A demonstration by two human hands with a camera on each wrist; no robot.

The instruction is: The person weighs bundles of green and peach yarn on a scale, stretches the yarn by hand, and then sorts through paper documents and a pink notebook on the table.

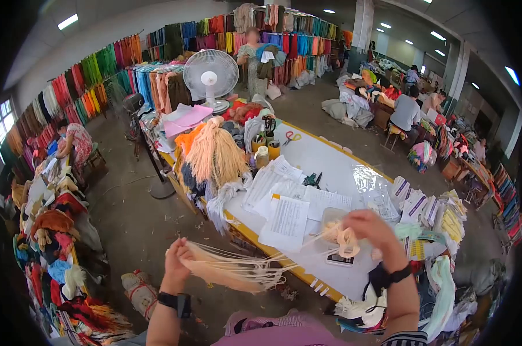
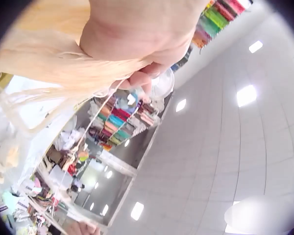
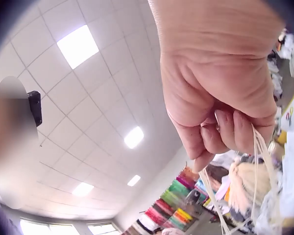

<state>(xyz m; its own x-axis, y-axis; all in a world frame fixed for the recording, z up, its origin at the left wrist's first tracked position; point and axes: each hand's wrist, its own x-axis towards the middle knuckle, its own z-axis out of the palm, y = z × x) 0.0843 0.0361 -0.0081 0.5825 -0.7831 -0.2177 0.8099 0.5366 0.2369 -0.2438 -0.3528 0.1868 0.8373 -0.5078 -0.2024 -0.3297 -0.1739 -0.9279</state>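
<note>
My left hand grips one end of a pale peach yarn skein, which hangs out to the right past the table's front edge. In the left wrist view, the yarn fans out from under the curled fingers of that hand. Over the table's right part, my right hand holds pale strands stretched between both hands. Curled fingers close round these strands in the right wrist view. Just below the right hand, small peach yarn loops are above a digital scale.
Papers spread over the white table, with scissors, a jar and a large peach yarn bundle farther back. Labelled yarn packs lie at right. A fan stands at the far end; people are beyond.
</note>
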